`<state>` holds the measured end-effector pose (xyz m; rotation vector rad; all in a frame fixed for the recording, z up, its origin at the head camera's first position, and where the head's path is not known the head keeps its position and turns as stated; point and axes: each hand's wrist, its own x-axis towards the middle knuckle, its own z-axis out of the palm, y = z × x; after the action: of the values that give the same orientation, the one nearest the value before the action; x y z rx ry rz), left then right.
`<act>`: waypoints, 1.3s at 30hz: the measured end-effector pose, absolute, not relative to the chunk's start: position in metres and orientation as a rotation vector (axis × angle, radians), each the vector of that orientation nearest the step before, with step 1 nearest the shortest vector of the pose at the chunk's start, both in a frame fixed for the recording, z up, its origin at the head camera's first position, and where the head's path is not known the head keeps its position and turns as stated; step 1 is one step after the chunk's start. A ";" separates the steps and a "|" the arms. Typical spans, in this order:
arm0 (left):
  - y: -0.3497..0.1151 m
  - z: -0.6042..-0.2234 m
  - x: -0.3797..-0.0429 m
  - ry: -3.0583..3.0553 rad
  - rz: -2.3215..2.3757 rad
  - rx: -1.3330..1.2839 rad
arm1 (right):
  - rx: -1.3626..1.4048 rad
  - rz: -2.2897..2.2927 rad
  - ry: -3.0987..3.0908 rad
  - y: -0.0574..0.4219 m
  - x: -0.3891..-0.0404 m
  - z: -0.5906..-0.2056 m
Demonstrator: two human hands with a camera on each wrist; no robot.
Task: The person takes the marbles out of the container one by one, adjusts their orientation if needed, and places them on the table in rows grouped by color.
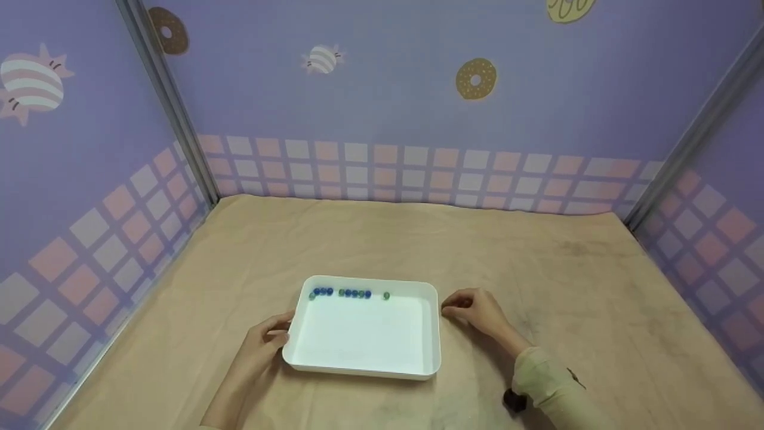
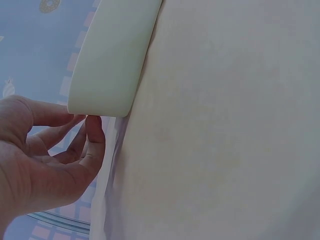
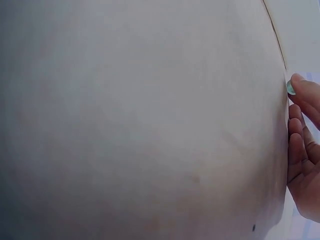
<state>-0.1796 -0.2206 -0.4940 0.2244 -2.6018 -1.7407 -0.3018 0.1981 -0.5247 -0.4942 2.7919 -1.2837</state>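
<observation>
A shallow white tray (image 1: 361,334) lies on the cloth before me, with several blue marbles (image 1: 352,293) and green marbles (image 1: 387,295) along the inside of its far wall. My left hand (image 1: 265,340) holds the tray's left side, thumb against the outer wall and a finger at the rim, as the left wrist view shows. Just right of the tray, low over the cloth, is my right hand (image 1: 476,307). In the right wrist view its thumb and a finger pinch a green marble (image 3: 291,88); the other fingers are bent below it.
A tan cloth (image 1: 537,263) covers the table. Patterned panels (image 1: 394,107) with metal corner posts (image 1: 173,101) enclose the back and sides. A small dark object (image 1: 514,401) shows beside the right sleeve (image 1: 552,382).
</observation>
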 end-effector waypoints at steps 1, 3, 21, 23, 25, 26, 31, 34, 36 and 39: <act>-0.221 -0.494 -0.180 -2.605 -1.735 0.222 | -0.494 -1.280 2.792 0.198 -0.302 -0.525; -0.221 -0.494 -0.180 -2.603 -1.738 0.222 | -0.491 -1.277 2.792 0.198 -0.302 -0.525; -0.221 -0.496 -0.181 -2.580 -1.792 0.224 | -0.534 -1.301 2.777 0.199 -0.301 -0.526; -0.221 -0.496 -0.181 -2.583 -1.785 0.227 | -0.528 -1.296 2.780 0.198 -0.301 -0.526; -0.221 -0.496 -0.181 -2.584 -1.780 0.224 | -0.530 -1.290 2.785 0.198 -0.301 -0.527; -0.221 -0.496 -0.181 -2.587 -1.776 0.224 | -0.533 -1.288 2.787 0.198 -0.301 -0.527; -0.221 -0.496 -0.181 -2.598 -1.756 0.218 | -0.539 -1.283 2.793 0.198 -0.301 -0.527; -0.220 -0.496 -0.182 -2.588 -1.772 0.227 | -0.529 -1.284 2.786 0.198 -0.301 -0.527; -0.221 -0.496 -0.181 -2.573 -1.799 0.223 | -0.524 -1.288 2.775 0.198 -0.302 -0.527; -0.221 -0.497 -0.180 -2.551 -1.833 0.210 | -0.523 -1.299 2.755 0.199 -0.301 -0.526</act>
<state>-0.1803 -0.2211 -0.4966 0.2105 -2.5514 -1.8325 -0.3013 0.1986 -0.5263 -0.5228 2.7548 -1.2990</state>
